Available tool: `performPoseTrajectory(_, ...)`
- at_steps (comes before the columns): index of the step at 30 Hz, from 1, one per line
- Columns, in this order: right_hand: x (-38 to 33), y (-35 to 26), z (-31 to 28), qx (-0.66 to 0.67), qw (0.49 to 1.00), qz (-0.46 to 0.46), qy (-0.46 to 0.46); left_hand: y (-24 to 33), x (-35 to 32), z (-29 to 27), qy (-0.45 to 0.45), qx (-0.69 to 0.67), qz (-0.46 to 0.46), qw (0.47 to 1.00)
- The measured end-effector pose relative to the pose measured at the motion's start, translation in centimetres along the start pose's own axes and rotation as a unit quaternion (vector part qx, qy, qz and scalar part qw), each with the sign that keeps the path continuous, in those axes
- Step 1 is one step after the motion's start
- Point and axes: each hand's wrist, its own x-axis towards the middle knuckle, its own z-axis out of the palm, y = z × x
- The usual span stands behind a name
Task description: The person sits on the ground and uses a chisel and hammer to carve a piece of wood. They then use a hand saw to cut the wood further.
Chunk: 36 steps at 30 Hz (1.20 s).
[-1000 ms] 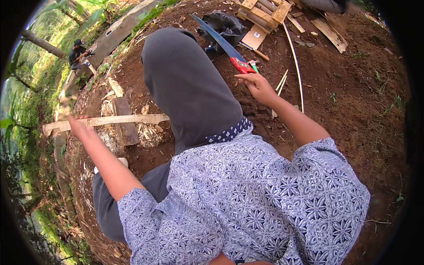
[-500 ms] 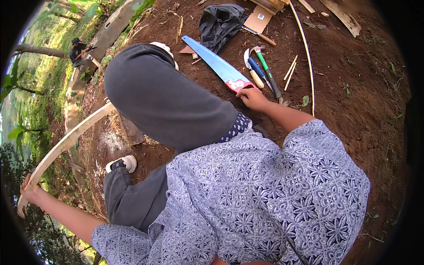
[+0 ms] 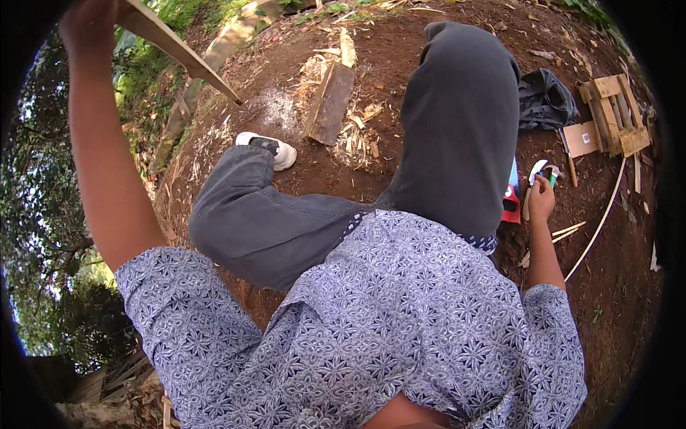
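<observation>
Up at the far left, my left hand is closed round one end of a long wooden strip, which slants down to the right with its narrow tip above the ground. To the right of my raised knee, my right hand is among tools on the soil, fingers bent in. Its fingertips meet the blue-handled tool; the grip itself is partly hidden. Beside them lie a curved-blade knife with a pale wooden handle and a green-handled hammer. The saw's red handle shows by my leg, its blue blade mostly hidden.
A wooden block lies among shavings ahead, near my white shoe. At right are a black plastic bag, cardboard, a slatted wooden frame, thin sticks and a long pale strip.
My right hand has left the saw's handle and moved to the tools beside it. My left hand has lifted the wooden strip higher. The view has turned toward the left.
</observation>
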Motion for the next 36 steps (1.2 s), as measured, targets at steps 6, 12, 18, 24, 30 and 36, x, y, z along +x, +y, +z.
performPoseTrajectory(6,0.9,4.3,-0.8,-0.020,0.998,0.059,-0.013,-9.7,-15.2,15.2,-0.418,0.097,0.084,0.899)
performPoseTrajectory(12,-2.7,0.1,-0.1,-0.217,0.972,-0.039,0.078,-20.4,-32.1,21.3,-0.607,0.171,0.078,0.772)
performPoseTrajectory(18,-3.5,-4.2,4.4,-0.211,0.974,0.061,0.050,-22.6,-37.2,22.1,-0.489,0.128,0.024,0.862)
performPoseTrajectory(24,-2.0,-4.7,5.0,-0.180,0.978,0.103,0.031,-23.4,-37.9,21.6,-0.454,0.119,0.022,0.883)
performPoseTrajectory(30,0.5,-4.3,4.2,-0.138,0.981,0.134,0.023,-24.7,-38.7,21.9,-0.441,0.225,0.115,0.861)
performPoseTrajectory(36,4.7,-2.4,1.1,-0.070,0.981,0.180,0.028,-24.3,-40.4,23.7,-0.450,0.379,0.144,0.796)
